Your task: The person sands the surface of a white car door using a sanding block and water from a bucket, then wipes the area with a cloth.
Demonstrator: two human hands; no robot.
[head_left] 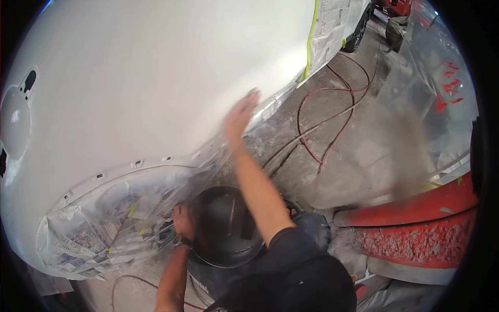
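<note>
My right hand point(240, 113) reaches onto the lower edge of a large white vehicle panel point(156, 93); its fingertips are blurred and I cannot tell whether they hold anything. Below it, my left hand point(182, 221) grips the left side of a round black basin point(215, 210), whose inside looks dark and glossy. Beside that hand, newspaper and plastic masking point(104, 229) cover the curved arch along the panel's bottom, which has several small square slots.
Looped red hoses point(299, 119) lie on the stained concrete floor point(275, 135). Clear plastic sheeting point(436, 130) hangs at the right above red, scuffed bumper parts point(405, 244). Farther back are a masked white panel point(327, 36), a dark wheel point(358, 31) and a red object point(395, 8).
</note>
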